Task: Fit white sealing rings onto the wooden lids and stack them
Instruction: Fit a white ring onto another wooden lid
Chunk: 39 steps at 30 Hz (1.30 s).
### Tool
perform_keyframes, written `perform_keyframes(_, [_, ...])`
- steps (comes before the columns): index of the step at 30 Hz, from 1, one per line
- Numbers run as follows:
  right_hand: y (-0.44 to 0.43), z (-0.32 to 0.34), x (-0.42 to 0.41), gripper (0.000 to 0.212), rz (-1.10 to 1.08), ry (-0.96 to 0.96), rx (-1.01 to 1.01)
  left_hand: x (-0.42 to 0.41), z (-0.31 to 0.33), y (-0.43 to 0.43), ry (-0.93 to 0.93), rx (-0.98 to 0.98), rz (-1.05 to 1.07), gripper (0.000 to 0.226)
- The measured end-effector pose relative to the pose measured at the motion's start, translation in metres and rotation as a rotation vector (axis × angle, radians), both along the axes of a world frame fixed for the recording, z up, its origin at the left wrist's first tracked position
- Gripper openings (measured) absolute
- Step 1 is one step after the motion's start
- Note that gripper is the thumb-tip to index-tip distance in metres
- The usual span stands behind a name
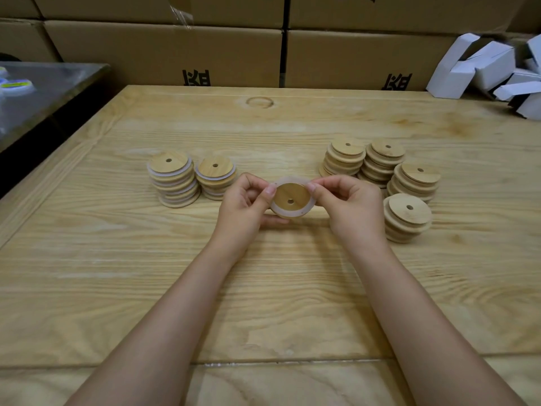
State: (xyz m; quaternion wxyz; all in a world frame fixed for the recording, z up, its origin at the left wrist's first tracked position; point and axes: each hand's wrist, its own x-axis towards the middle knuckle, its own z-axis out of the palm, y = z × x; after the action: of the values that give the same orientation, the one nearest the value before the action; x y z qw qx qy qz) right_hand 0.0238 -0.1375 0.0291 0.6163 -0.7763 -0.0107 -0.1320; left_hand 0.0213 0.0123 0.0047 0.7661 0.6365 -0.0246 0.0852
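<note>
Left hand [248, 202] & right hand [347, 200] pinch 1 ring [292, 180] round 1 lid [288, 194]. Left: 2 ringed stacks [174, 183]; right: 4 bare stacks [407, 218].

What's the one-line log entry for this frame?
step: fitting ring; left hand: pinches white ring over wooden lid; right hand: pinches ring; ringed stacks: left; bare stacks: right

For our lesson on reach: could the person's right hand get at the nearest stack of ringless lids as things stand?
Probably yes: that stack stands just beside the right hand, nothing between. But the hand pinches the white ring and must let go first.
</note>
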Motion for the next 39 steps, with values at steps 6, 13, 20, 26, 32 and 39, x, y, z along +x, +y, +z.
perform_keyframes(6, [0.0002,0.0003,-0.0004,0.007,-0.008,0.005,-0.013,0.0009,0.0003,0.0006,0.028,-0.032,-0.017,0.013])
perform_keyframes(13, [0.0014,-0.0009,-0.0005,0.011,-0.014,0.001,0.009,0.0016,-0.0010,-0.0004,0.028,0.007,0.042,0.015])
perform_keyframes(20, [0.0016,-0.0012,-0.0009,0.012,0.010,-0.025,0.012,0.0011,-0.0015,0.0009,-0.037,0.047,0.052,0.014])
perform_keyframes(26, [0.0000,-0.0012,0.0001,0.006,0.002,-0.004,0.006,0.0023,-0.0014,0.0016,-0.005,0.002,0.051,0.015])
perform_keyframes(32, [-0.0004,-0.0020,0.0026,0.008,0.017,0.014,0.046,0.0033,-0.0017,0.0052,0.051,-0.117,0.019,0.015])
perform_keyframes(39, [0.0004,-0.0040,0.0017,0.009,0.026,-0.028,0.000,0.0020,-0.0004,0.0059,0.067,-0.120,-0.119,0.010])
